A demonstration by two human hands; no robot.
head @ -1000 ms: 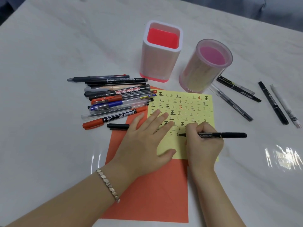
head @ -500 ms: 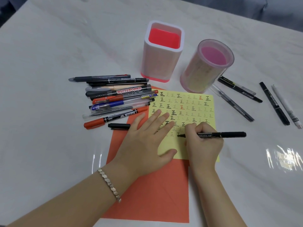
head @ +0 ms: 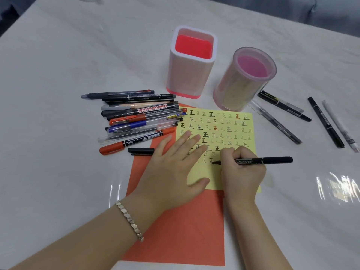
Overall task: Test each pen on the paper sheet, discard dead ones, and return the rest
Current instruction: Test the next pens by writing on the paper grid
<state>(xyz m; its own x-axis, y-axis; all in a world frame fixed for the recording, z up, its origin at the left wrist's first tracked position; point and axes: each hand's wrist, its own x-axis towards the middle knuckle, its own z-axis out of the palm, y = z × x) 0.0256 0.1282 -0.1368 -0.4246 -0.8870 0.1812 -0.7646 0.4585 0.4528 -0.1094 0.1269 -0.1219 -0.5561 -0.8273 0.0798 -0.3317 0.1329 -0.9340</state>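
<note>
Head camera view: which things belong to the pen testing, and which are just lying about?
In the job: black pen in right hand, yellow sheet under left hand, pen pile, pens at right, square holder, round holder, pen cap.
Lying about: orange sheet, bracelet.

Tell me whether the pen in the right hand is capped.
Uncapped: the black pen shows a bare tip on the yellow sheet.

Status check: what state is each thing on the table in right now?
left hand, flat, pressing the yellow sheet.
right hand, gripping the black pen.
black pen, uncapped, tip on the yellow sheet.
black cap, off, lying beside the pen pile.
yellow sheet, flat, partly filled with marks.
square holder, upright, empty.
round holder, upright, empty.
pen pile, lying left of the yellow sheet.
</note>
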